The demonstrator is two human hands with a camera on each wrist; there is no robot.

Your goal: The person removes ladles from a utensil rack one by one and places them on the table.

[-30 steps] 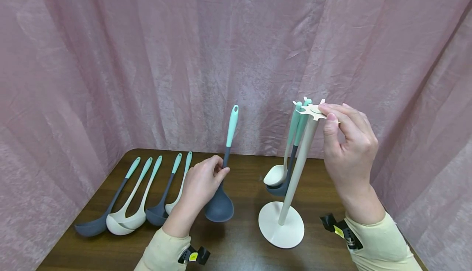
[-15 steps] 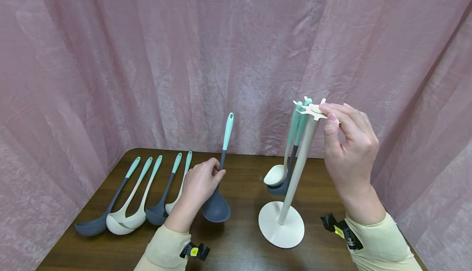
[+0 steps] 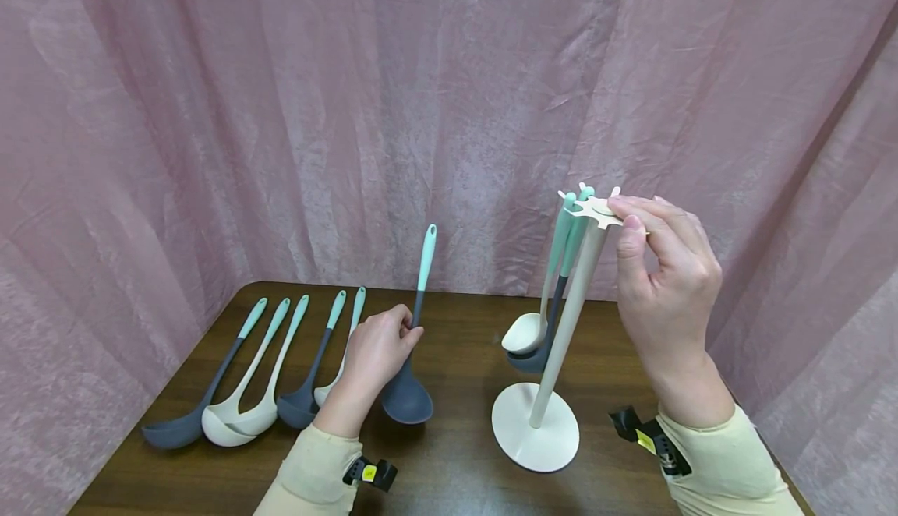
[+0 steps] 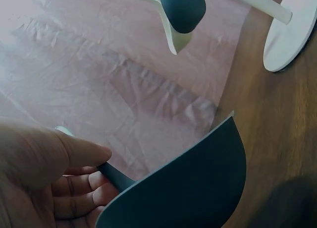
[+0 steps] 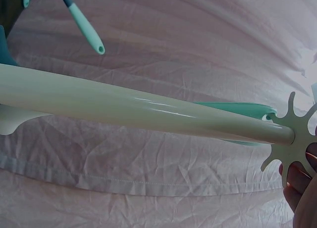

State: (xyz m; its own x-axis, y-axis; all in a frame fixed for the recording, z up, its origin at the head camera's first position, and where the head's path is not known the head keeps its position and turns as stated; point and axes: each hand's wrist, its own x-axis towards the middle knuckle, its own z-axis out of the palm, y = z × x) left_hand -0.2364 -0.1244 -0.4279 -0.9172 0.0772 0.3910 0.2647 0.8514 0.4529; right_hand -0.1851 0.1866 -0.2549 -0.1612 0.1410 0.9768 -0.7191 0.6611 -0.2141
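Note:
Between the thumb and fingers of my left hand point(image 3: 375, 348) is the neck of a dark grey ladle point(image 3: 408, 401) with a mint handle. It stands nearly upright, bowl down; its bowl point(image 4: 193, 183) fills the lower part of the left wrist view. My right hand point(image 3: 666, 274) pinches the hooked top point(image 3: 595, 212) of a white utensil stand point(image 3: 570, 329). From hooks on the stand's far left side hang a white ladle point(image 3: 525, 334) and a dark grey ladle point(image 3: 528, 363), partly hidden behind it.
Several ladles lie side by side on the left of the wooden table point(image 3: 463, 461): an outer grey one point(image 3: 175, 432), overlapping white ones point(image 3: 263, 418), another grey one point(image 3: 298, 407). My left hand partly covers a small white one point(image 3: 323, 394). A pink curtain point(image 3: 449, 111) hangs behind.
My left hand has brought the grey ladle slightly left, and its handle end has come down. My right hand stays at the stand's top.

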